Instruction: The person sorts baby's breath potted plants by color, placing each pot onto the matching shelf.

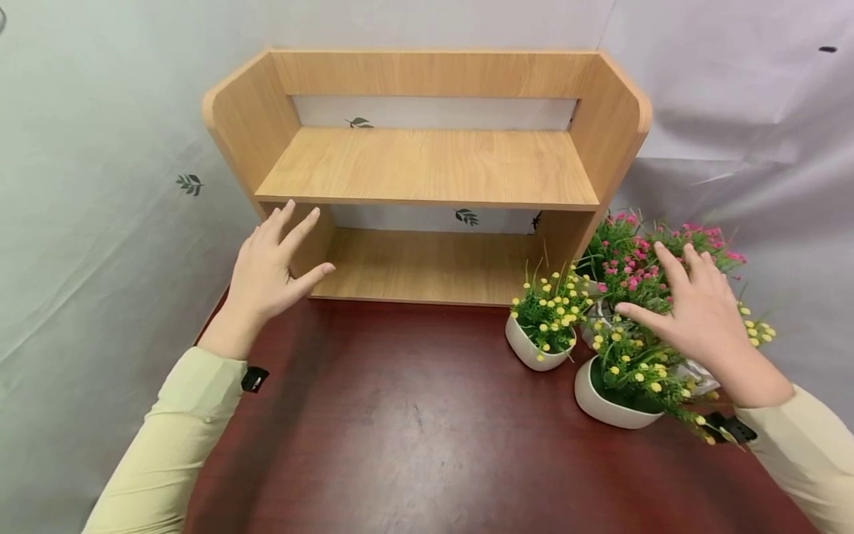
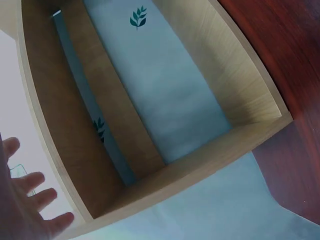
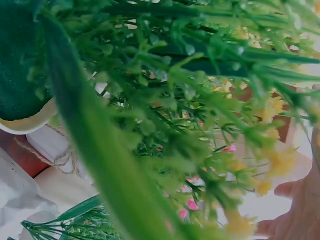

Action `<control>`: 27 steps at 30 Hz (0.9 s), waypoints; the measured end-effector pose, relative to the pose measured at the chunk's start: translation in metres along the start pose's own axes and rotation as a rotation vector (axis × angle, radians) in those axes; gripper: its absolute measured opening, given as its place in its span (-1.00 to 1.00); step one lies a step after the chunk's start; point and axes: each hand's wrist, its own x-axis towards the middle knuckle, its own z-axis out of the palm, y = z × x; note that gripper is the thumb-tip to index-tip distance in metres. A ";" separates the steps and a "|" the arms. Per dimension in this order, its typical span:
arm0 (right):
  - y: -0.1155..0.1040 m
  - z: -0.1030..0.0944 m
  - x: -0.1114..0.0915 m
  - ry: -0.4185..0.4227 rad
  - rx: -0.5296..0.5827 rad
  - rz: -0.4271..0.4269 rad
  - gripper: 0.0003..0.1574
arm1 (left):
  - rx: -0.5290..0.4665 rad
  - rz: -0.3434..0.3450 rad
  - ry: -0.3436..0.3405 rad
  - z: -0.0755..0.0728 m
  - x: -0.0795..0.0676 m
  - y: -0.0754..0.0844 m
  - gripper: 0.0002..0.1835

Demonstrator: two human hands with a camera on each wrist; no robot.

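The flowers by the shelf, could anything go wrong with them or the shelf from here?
Maybe a few things. The right hand is among crowded plants, so it might tip the front white pot into its neighbour. Long leaves are very close to the right wrist camera and could catch on the wrist strap. The left hand, near the shelf, might bump it.

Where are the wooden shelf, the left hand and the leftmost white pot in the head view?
wooden shelf (image 1: 427, 167), head view, bare top of its upper board
left hand (image 1: 263, 272), head view, back of the hand
leftmost white pot (image 1: 523, 347), head view, front wall below the yellow flowers
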 end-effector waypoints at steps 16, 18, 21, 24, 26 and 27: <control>0.013 -0.006 -0.032 0.062 0.103 0.046 0.20 | -0.146 -0.132 0.338 0.004 0.010 -0.013 -0.24; 0.014 -0.005 -0.036 0.071 0.120 0.054 0.19 | -0.162 -0.151 0.361 0.005 0.011 -0.015 -0.26; 0.018 -0.003 -0.043 0.088 0.153 0.058 0.15 | -0.187 -0.178 0.392 0.006 0.013 -0.017 -0.25; 0.022 -0.001 -0.050 0.102 0.185 0.066 0.12 | -0.221 -0.192 0.423 0.005 0.015 -0.019 -0.26; 0.024 0.000 -0.054 0.113 0.202 0.068 0.08 | -0.259 -0.204 0.454 0.006 0.017 -0.020 -0.30; 0.024 0.000 -0.055 0.119 0.213 0.069 0.06 | -0.278 -0.211 0.471 0.006 0.018 -0.021 -0.31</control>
